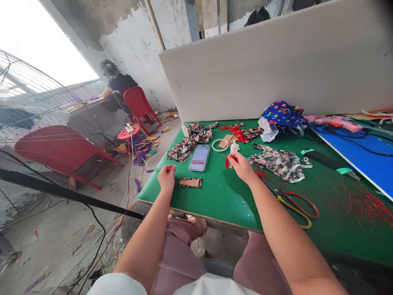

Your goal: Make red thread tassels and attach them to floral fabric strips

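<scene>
My right hand (242,167) is pinched on a small red piece of thread or tassel (227,162), raised a little over the green tabletop. My left hand (166,178) is closed at the fingertips near the table's left edge; whatever sits between them, if anything, is too small to see. Just right of it lies a small rectangle (190,183) with a dark floral border and a tan middle. A phone (199,157) lies beyond, between my hands. To the right of my right hand are a floral fabric piece (278,162) and scissors (294,205) with red and yellow handles.
Dark floral scraps (196,139), a white ring (220,145) and a blue patterned cloth (282,114) lie toward the back. A box cutter (328,162), a pink glue gun (344,123) and loose red threads (365,205) occupy the right. A seated person (121,84) is far left.
</scene>
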{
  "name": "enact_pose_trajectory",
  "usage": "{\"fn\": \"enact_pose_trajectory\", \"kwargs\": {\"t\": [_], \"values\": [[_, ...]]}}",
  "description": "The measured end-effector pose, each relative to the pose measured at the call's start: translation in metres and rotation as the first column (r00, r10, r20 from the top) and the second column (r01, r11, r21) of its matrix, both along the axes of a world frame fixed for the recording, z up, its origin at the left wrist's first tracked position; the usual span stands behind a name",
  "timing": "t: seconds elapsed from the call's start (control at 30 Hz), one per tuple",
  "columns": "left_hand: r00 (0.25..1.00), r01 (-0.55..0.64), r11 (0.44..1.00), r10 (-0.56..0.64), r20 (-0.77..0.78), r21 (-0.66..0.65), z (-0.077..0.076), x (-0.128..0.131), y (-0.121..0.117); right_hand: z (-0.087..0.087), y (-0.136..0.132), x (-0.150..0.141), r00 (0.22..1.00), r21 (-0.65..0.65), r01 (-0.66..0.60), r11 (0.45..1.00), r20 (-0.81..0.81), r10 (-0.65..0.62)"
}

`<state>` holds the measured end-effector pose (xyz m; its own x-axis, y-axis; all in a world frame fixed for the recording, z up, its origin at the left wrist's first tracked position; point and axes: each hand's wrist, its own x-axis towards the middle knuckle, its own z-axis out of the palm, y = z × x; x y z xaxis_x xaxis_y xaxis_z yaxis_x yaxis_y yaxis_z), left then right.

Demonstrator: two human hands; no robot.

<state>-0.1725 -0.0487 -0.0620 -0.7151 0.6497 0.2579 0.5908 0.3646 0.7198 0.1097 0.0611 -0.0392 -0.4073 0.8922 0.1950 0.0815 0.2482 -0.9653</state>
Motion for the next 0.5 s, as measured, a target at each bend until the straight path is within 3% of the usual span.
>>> {"fn": "enact_pose_trajectory", "kwargs": {"t": [0.5], "values": [[0.986, -0.061, 0.984, 0.033, -0.164, -0.169, 0.0049, 0.0054, 0.0085, -0.0043, -0.0011, 0.0002, 0.999, 0.050, 0.014, 0.999, 0.039, -0.016]]}}
